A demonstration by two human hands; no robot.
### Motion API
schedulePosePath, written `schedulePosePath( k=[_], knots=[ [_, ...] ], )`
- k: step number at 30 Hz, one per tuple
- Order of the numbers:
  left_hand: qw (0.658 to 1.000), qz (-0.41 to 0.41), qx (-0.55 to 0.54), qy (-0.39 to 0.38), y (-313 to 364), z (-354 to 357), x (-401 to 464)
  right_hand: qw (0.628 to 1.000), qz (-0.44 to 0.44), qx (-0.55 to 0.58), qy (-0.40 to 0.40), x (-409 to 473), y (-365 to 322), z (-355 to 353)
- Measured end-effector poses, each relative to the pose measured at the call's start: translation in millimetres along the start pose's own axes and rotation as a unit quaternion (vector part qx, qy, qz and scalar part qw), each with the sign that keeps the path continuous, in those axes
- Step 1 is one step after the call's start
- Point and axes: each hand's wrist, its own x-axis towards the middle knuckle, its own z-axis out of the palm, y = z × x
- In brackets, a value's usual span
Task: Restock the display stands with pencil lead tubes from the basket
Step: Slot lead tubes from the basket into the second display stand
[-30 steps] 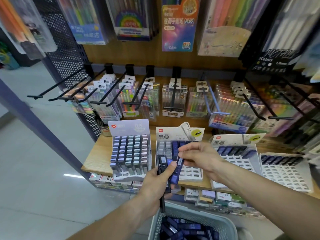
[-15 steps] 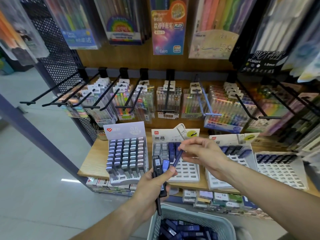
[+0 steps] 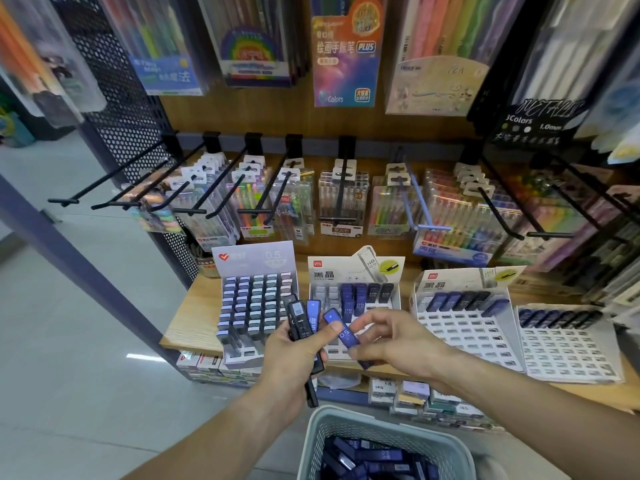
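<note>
Several dark and blue lead tubes (image 3: 304, 320) being gripped in fan by left hand (image 3: 294, 355) at centre. One blue tube (image 3: 343, 332) being pinched by right hand (image 3: 391, 341), in front of middle display stand (image 3: 353, 292). Basket (image 3: 381, 441) of tubes being kept at 6 o'clock. Stands being borne by wooden shelf (image 3: 194, 323); pale tiled floor (image 3: 86, 323) lying at 9 o'clock; pen packs (image 3: 343, 199) being hung on hooks at 12 o'clock.

Stationery shop: pen packs (image 3: 341, 202) on hooks (image 3: 221, 174), display stands (image 3: 353, 299).
</note>
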Motion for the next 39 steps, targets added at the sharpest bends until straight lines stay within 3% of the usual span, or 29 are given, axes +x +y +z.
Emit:
schedulePosePath(
  k=[5, 9, 14, 18, 36, 39],
  knots=[
    [1.000, -0.009, 0.022, -0.008, -4, 5, -2, 0.972, -0.173, -0.155, 0.025, 3, -8, -3],
    [0.999, -0.019, 0.025, 0.007, 0, 9, -2, 0.951, -0.207, -0.222, 0.064, 13, -8, -8],
    [0.996, -0.084, 0.013, 0.008, -1, 5, -3, 0.927, -0.196, -0.254, 0.192, 36, 3, -29],
    [0.991, -0.129, -0.010, -0.020, -4, 4, -4, 0.904, -0.183, -0.306, 0.238, 52, 16, -29],
    [0.990, -0.130, -0.024, -0.038, -10, -8, 1, 0.888, -0.152, -0.374, 0.221, 80, 38, -13],
    [0.991, -0.124, -0.026, -0.047, -9, -7, -2, 0.871, -0.143, -0.409, 0.231, 79, 32, -11]
  ],
)
